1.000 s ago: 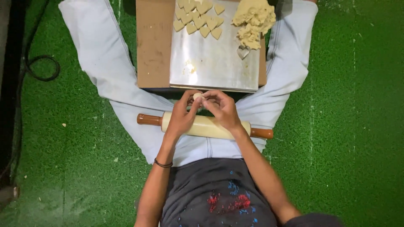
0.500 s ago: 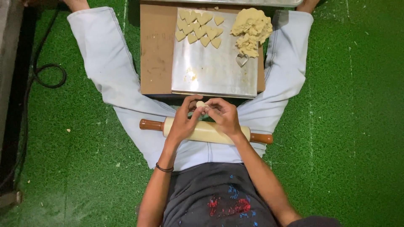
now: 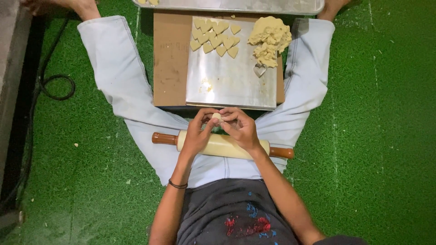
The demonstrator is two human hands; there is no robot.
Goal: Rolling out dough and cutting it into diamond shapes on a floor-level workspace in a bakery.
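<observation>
1. A small lump of dough (image 3: pixel 217 117) sits pinched between both hands, held just above the person's lap and right at the near edge of the work board.
2. The left hand (image 3: pixel 198 134) is curled nearly closed, thumb and fingertips pressing the lump from its side; a dark band circles that wrist.
3. The right hand (image 3: pixel 240 129) is bent round the other side of it, fingers folded in and touching the same piece, so the 2 hands meet over it.
4. Directly under both hands a rolling pin (image 3: pixel 222 145) lies across the thighs, pale barrel, brown handles sticking out to either side.
5. Just beyond the fingertips lies a shiny metal sheet (image 3: pixel 236 86) resting on a brown board (image 3: pixel 170 63).
6. Further out, ahead and slightly left of the hands, a cluster of heart-shaped dough pieces (image 3: pixel 215 37) lies cut out on the sheet's far corner; I count roughly 12.
7. Ahead and to the right, a rough pile of dough (image 3: pixel 269 40) is heaped, with a small heart cutter (image 3: pixel 260 70) lying just on its near side.
8. So some shapes are cut, much dough appears uncut, and most of the sheet is bare.
9. A metal tray (image 3: pixel 272 6) shows at the far edge, and green turf (image 3: pixel 372 136) surrounds everything.
</observation>
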